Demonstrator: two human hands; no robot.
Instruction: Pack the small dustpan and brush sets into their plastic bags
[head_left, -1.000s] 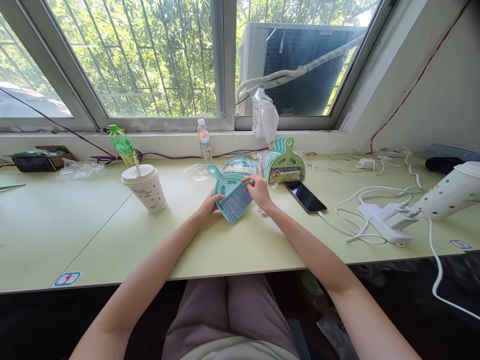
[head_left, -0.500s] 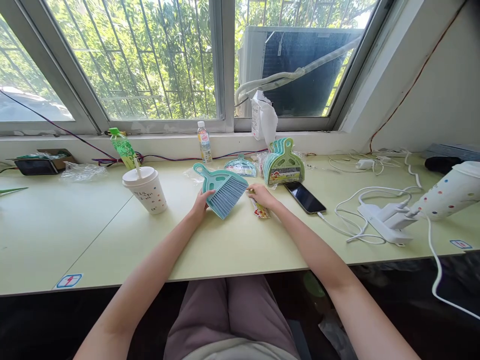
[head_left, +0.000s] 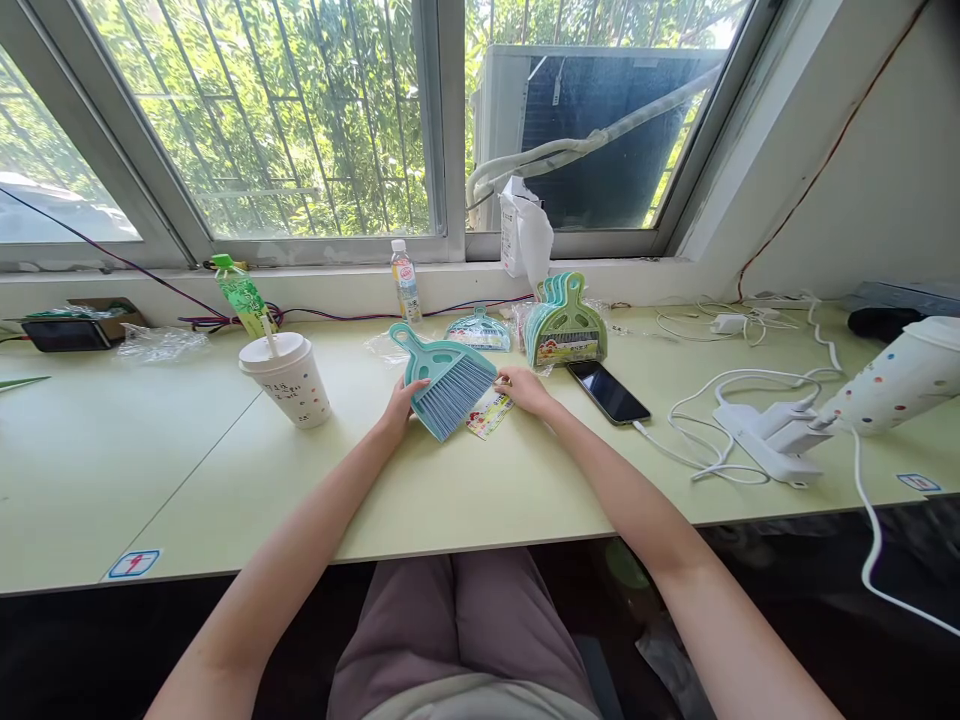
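My left hand (head_left: 403,403) is closed on the left edge of a teal dustpan and brush set (head_left: 452,388), its grey-blue bristles facing me and its handle pointing up and left. At the set's right corner, my right hand (head_left: 523,388) is closed, its fingertips pinching a colourful printed card (head_left: 489,413). The card slants down and left, just beside the bristles. Behind them lies another teal set (head_left: 480,330) with a label. A row of similar green and teal sets (head_left: 568,325) stands upright to the right.
A white cup with a straw (head_left: 286,380) stands left, near a green-capped bottle (head_left: 241,295). A small bottle (head_left: 406,282) is by the sill. A phone (head_left: 609,392) and power strip (head_left: 769,445) with cables lie right, beside a tilted white cup (head_left: 904,378). Clear plastic wrap (head_left: 161,342) lies far left.
The printed card has swung left from below my right hand to beside the bristles, its face now showing more. My left hand keeps its hold on the dustpan and brush set.
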